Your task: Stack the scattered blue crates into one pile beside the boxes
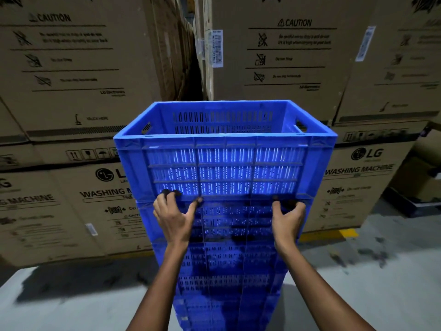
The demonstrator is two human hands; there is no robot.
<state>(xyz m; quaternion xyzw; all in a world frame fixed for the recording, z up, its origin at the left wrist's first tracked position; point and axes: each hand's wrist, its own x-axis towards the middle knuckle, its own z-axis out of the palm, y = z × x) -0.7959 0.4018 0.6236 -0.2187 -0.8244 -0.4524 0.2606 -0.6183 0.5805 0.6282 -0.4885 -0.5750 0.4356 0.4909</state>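
Observation:
A tall pile of blue slatted crates (226, 266) rises from the floor right in front of me, close to the stacked cardboard boxes. The top blue crate (224, 149) sits on the pile, open and empty inside. My left hand (173, 217) grips the crate's lower front edge on the left, with the fingers hooked over the ledge and the thumb spread to the right. My right hand (287, 217) holds the same edge on the right side. The lower crates are partly hidden behind my forearms.
Large washing machine cartons (71, 91) stand stacked behind the pile on the left, and more cartons (358, 168) on the right, with a dark gap (195, 75) between them. Grey concrete floor (71, 295) lies on both sides. A yellow floor mark (346, 234) shows at the right.

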